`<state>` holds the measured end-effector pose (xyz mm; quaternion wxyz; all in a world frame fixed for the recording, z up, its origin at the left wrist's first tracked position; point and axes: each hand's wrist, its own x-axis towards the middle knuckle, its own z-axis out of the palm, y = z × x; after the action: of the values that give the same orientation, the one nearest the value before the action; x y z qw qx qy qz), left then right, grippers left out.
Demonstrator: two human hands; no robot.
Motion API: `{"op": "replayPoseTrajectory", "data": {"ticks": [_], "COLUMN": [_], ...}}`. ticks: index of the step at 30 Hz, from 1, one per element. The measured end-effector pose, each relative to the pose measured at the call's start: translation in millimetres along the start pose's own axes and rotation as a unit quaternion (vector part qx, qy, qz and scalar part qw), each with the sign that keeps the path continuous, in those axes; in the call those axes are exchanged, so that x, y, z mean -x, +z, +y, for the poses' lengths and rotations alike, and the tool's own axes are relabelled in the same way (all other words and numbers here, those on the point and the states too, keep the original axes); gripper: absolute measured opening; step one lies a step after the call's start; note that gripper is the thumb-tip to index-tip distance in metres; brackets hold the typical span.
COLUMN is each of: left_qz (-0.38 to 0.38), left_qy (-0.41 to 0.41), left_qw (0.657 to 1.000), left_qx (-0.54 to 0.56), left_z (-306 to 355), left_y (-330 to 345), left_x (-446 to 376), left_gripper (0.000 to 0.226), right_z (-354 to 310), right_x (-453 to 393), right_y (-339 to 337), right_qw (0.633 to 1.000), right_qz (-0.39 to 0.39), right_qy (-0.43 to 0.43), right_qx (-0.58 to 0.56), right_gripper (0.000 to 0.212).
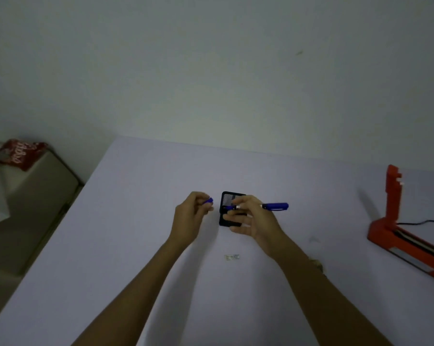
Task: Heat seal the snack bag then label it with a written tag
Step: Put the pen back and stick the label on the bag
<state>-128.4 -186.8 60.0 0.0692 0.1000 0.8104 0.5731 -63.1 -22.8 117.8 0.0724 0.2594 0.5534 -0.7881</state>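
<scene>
My right hand (251,218) grips a blue pen (276,206) held level above the table, its tip pointing left. My left hand (192,216) pinches the pen's blue cap (208,201), a short way left of the tip and apart from it. Behind my right hand stands a black mesh pen holder (229,198), partly hidden by the fingers. A small white tag (232,257) lies flat on the table nearer to me, between my forearms. The red snack bag (18,154) rests on a beige surface off the table at far left. An orange heat sealer (400,236) sits at the right with its arm raised.
The pale lilac table (136,245) runs up to a plain wall. A black cable (423,222) trails from the sealer to the right edge. The beige furniture (31,196) stands lower, beyond the table's left edge.
</scene>
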Motion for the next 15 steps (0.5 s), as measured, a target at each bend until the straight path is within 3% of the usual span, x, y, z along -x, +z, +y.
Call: {"op": "replayPoseTrajectory", "data": {"ticks": [6,15], "left_qz": [-0.038,-0.021], "left_qy": [0.107,0.158], "left_qw": [0.994,0.985], "left_qx": [-0.005,-0.068], "left_z": [85,106], "left_y": [-35,-41], "left_x": [7,17], "left_gripper": [0.014,0.014], "right_z": [-50,-67], "right_x": [28,40], "right_y": [21,29], "right_qw": [0.994,0.992], "right_qz": [-0.052,-0.078], "right_qy": [-0.079,-0.098], "right_qx": [-0.050,-0.034], "right_gripper": [0.016,0.015]}}
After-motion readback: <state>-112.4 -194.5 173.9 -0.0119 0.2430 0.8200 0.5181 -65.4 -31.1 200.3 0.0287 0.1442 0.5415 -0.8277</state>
